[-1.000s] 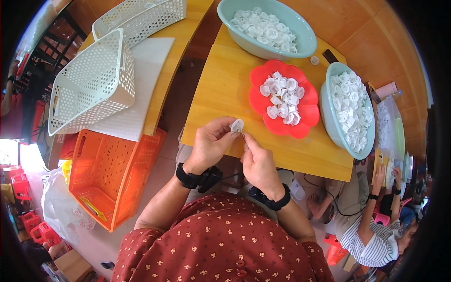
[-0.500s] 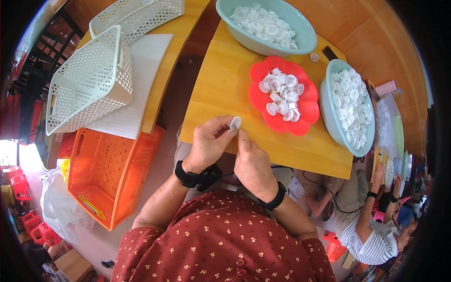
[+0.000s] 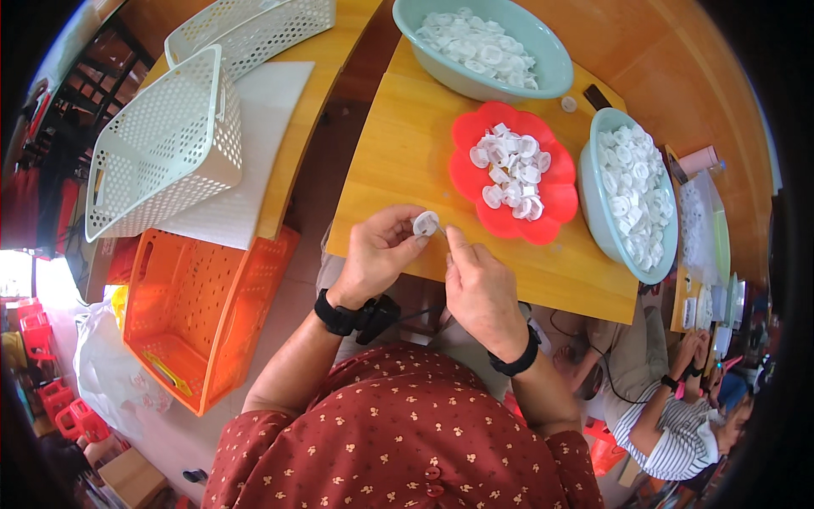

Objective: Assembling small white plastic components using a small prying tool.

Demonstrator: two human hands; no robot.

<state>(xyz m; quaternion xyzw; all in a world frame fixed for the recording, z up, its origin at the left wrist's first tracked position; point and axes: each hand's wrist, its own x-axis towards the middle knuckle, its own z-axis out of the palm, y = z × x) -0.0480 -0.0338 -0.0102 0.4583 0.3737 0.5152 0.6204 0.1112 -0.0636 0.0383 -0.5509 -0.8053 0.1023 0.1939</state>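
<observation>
Left hand (image 3: 381, 254) pinches 1 white cap (image 3: 425, 223) over the desk's (image 3: 398, 153) near edge; right hand's (image 3: 479, 284) fingertips, pressed together, should steady it squarely.

Head camera looks steeply down, close over the hands (image 3: 428, 267).

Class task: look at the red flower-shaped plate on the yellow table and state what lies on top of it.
A loose heap of small white round caps lies on the red plate. The plate's centre beneath the heap is covered, so it cannot be seen.
</observation>
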